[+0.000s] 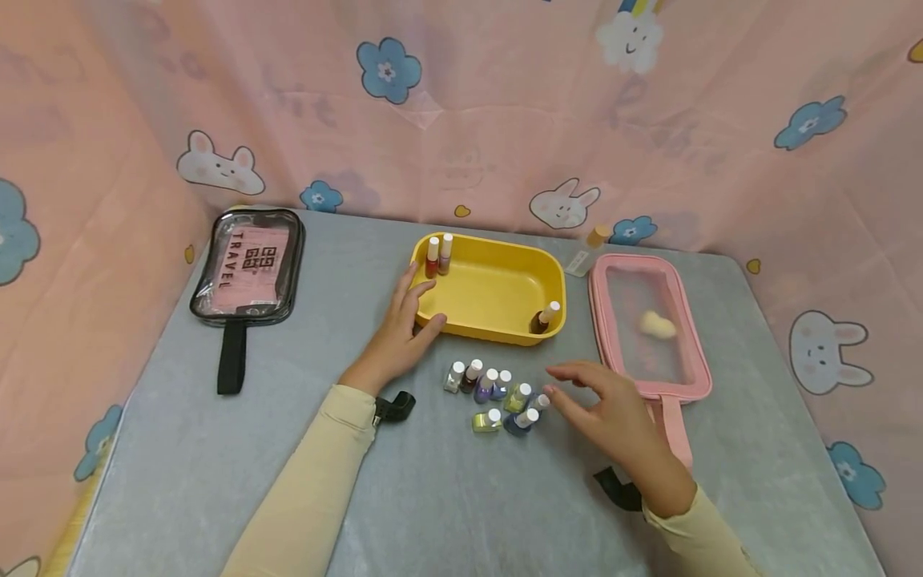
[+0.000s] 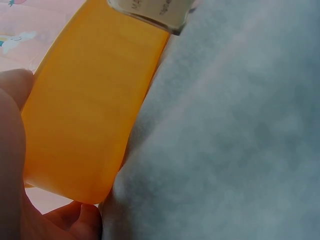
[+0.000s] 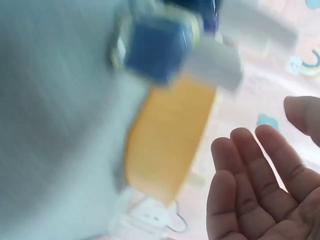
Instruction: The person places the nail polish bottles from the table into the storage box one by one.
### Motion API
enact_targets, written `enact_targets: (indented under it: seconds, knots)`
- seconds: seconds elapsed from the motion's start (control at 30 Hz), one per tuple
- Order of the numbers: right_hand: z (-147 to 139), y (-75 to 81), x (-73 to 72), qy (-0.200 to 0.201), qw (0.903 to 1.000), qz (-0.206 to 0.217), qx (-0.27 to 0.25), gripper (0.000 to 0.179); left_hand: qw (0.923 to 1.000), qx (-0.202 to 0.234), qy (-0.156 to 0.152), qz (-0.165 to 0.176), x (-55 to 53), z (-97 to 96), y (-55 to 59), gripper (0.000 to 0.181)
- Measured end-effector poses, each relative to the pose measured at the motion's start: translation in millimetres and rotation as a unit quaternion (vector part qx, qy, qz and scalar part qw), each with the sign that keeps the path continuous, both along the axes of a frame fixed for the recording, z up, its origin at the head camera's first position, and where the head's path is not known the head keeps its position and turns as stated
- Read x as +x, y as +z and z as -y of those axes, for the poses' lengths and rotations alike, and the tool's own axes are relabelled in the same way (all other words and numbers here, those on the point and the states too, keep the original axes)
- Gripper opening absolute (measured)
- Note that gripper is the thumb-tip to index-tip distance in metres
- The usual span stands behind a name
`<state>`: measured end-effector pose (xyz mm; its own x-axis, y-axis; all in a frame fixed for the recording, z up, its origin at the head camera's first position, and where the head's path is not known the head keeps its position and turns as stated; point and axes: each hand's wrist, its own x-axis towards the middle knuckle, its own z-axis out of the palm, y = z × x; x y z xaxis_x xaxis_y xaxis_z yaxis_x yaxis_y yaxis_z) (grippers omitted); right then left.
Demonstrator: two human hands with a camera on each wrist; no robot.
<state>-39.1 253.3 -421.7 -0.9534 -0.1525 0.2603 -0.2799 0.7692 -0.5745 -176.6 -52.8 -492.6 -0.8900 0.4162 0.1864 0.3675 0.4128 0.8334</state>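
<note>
My left hand holds the front left corner of a yellow plastic tray, thumb at the front wall and fingers along the left side. In the tray, a red nail polish bottle and a lilac one stand at the back left, and a dark one leans at the right end. My right hand hovers with nothing between its parted fingers, just right of several small white-capped polish bottles. Nearest it are a dark blue bottle and a yellow-green bottle.
A clear black-trimmed travel pouch lies on the left. On the right are a pink clear-windowed pouch with a pale yellow puff and a clear bottle with an orange cap. A pink patterned curtain hangs behind the grey-covered table.
</note>
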Motion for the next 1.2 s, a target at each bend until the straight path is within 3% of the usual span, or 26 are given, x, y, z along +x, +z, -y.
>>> enact_targets:
  seconds: [0.17,0.37,0.47,0.57,0.73,0.83,1.0,1.2]
  knots:
    - [5.1,-17.5,14.9,0.016,0.9991,-0.017,-0.036,0.027,1.0000,0.002,-0.001,-0.003,0.4,0.1,0.6,0.064]
    - [7.7,-30.4,13.4,0.015,0.9971,-0.017,-0.072,0.028,1.0000,0.003,-0.001,-0.005,-0.3,1.2,1.1,0.063]
    - [7.2,-29.8,10.4,-0.008,0.9969,0.004,-0.078,0.023,0.9999,0.005,0.000,-0.011,-1.2,1.2,0.6,0.063]
    - [3.5,-15.8,2.4,-0.036,0.9964,0.020,-0.075,0.019,0.9999,0.007,-0.002,-0.015,-2.0,0.8,-1.0,0.062]
    - [-7.1,24.2,-35.2,-0.043,0.9950,0.016,-0.088,0.018,0.9998,0.008,-0.003,-0.015,-2.3,0.9,-4.6,0.062]
    - [-11.7,34.1,-68.6,-0.019,0.9940,0.005,-0.108,0.020,0.9999,0.009,-0.001,-0.014,-1.9,0.9,-5.5,0.062]
    - [-17.3,19.4,-112.4,0.015,0.9961,0.008,-0.086,0.020,0.9999,0.008,0.000,-0.015,-1.9,-0.1,-6.5,0.061]
    - [-19.9,-6.5,-128.8,0.079,0.9969,0.002,-0.006,0.022,0.9998,0.009,-0.002,-0.018,-1.7,0.4,-5.9,0.062]
